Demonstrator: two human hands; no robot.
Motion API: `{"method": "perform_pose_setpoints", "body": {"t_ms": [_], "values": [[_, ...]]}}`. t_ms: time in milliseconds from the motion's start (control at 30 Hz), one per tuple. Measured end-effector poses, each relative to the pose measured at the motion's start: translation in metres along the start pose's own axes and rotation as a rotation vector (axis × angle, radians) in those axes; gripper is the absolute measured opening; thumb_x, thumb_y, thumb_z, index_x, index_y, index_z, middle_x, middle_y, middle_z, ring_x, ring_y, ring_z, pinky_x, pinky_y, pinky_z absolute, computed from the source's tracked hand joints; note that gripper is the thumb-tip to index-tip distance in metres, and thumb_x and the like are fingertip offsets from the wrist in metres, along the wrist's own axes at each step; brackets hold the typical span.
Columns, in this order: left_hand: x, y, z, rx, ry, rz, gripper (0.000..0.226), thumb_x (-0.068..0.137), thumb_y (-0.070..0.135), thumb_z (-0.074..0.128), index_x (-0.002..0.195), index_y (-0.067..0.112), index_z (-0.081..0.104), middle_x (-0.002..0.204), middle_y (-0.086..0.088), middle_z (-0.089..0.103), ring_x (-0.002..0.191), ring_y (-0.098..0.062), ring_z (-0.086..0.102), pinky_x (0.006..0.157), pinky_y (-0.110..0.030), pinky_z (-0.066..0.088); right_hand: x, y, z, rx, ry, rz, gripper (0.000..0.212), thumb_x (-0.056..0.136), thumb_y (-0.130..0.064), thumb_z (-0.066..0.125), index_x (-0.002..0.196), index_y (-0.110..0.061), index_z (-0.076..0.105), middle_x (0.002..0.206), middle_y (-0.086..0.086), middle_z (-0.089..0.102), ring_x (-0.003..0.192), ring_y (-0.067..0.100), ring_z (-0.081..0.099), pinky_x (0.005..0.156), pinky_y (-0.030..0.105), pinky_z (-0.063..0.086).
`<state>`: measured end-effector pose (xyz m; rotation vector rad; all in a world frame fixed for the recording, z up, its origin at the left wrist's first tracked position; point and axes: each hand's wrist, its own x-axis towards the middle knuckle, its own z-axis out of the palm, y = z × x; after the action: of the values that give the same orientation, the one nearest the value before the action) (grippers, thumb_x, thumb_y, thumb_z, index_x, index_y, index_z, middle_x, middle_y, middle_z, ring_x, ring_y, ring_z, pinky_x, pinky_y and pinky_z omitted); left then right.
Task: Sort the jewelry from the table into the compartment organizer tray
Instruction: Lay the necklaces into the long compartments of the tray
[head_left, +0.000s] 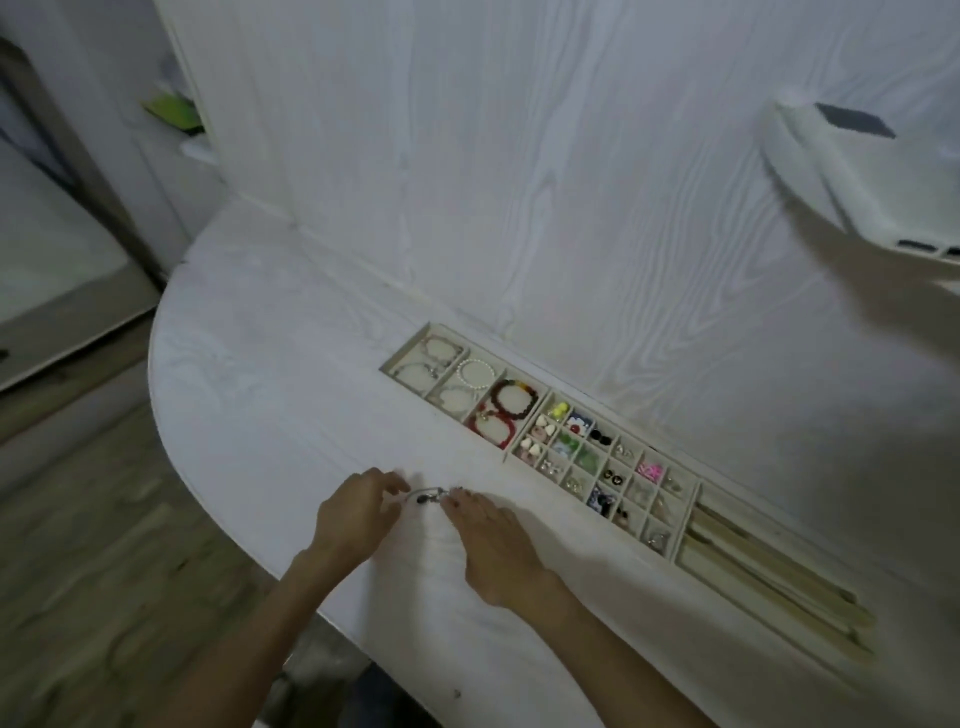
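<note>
Left hand (358, 512) and right hand (488, 540) pinch a thin chain bracelet (428, 496) by its ends: likely light, limp, tangle-prone, near the organizer tray (685, 512).

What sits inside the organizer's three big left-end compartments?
Bracelets in the organizer tray: two pale bracelets, pearl bracelets, and red and dark beaded bracelets. Anything beneath them is hidden.

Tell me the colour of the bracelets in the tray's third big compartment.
Red bracelets, one with dark beads, clearest in the head view.
</note>
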<state>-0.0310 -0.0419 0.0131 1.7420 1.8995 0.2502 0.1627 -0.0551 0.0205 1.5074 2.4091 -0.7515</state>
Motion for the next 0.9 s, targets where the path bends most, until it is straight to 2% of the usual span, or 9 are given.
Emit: {"method": "perform_pose_setpoints", "body": {"t_ms": [167,333,500,567,667,733,800,900], "values": [[0.007,0.009,0.011,0.011,-0.001,0.054,0.022,0.089,0.033,0.057,0.11,0.031,0.065,0.107,0.008,0.061,0.101,-0.013,0.055,0.071,-0.028,0.045,0.007,0.003,0.008,-0.047,0.037,0.022,0.075,0.091,0.002,0.038,0.152,-0.018,-0.002,0.159,-0.005,-0.007,0.147,0.015,-0.005,0.119,0.036,0.002],[0.016,0.018,0.015,0.029,-0.014,0.102,0.015,0.09,0.034,0.057,0.097,0.026,0.067,0.099,0.007,0.061,0.096,-0.014,0.055,0.066,-0.026,0.04,-0.002,0.014,0.011,0.008,0.04,0.019,0.073,0.091,0.004,0.036,0.152,-0.021,0.004,0.159,-0.008,-0.005,0.146,0.013,-0.004,0.118,0.032,0.003],[0.016,0.02,0.014,0.054,-0.097,0.166,0.021,0.093,0.036,0.055,0.104,0.025,0.069,0.101,0.007,0.063,0.098,-0.013,0.056,0.07,-0.024,0.042,-0.01,0.025,0.008,0.18,0.109,0.012,0.051,0.094,-0.005,0.041,0.143,-0.019,0.036,0.153,-0.004,0.026,0.142,0.012,0.021,0.114,0.024,0.019],[0.014,0.018,0.013,0.036,-0.179,0.137,0.023,0.093,0.04,0.055,0.104,0.026,0.07,0.098,0.009,0.064,0.093,-0.011,0.057,0.071,-0.025,0.044,-0.013,0.029,0.006,0.243,0.111,0.051,0.044,0.096,-0.009,0.042,0.138,-0.019,0.042,0.151,-0.004,0.03,0.14,0.01,0.024,0.112,0.023,0.023],[0.015,0.023,0.007,-0.22,-0.343,0.052,0.015,0.089,0.037,0.062,0.088,0.027,0.074,0.082,0.006,0.067,0.076,-0.013,0.058,0.063,-0.022,0.041,-0.022,0.034,0.005,0.294,0.176,0.091,0.045,0.095,-0.016,0.047,0.139,-0.021,0.04,0.151,-0.005,0.028,0.139,0.011,0.025,0.113,0.027,0.027],[0.012,0.038,-0.004,-0.447,-0.39,-0.01,0.011,0.087,0.03,0.065,0.081,0.026,0.073,0.075,0.004,0.064,0.061,-0.011,0.052,0.052,-0.017,0.037,-0.033,0.033,0.003,0.348,0.26,0.075,0.046,0.092,-0.023,0.055,0.136,-0.024,0.041,0.145,-0.009,0.033,0.13,0.011,0.037,0.106,0.03,0.039],[0.001,0.055,-0.012,-0.619,-0.429,-0.14,0.018,0.087,0.03,0.066,0.089,0.014,0.073,0.077,0.002,0.056,0.056,-0.01,0.04,0.047,-0.018,0.029,-0.049,0.031,0.0,0.446,0.359,0.068,0.04,0.088,-0.03,0.062,0.126,-0.029,0.048,0.129,-0.018,0.043,0.109,0.006,0.05,0.088,0.028,0.05],[-0.021,0.077,-0.008,-0.707,-0.5,-0.296,0.032,0.083,0.035,0.069,0.096,0.005,0.068,0.076,0.001,0.048,0.06,-0.012,0.033,0.051,-0.022,0.026,-0.079,0.033,-0.002,0.488,0.48,0.086,0.03,0.084,-0.038,0.067,0.111,-0.036,0.055,0.109,-0.025,0.05,0.096,-0.003,0.051,0.078,0.017,0.047]]}}
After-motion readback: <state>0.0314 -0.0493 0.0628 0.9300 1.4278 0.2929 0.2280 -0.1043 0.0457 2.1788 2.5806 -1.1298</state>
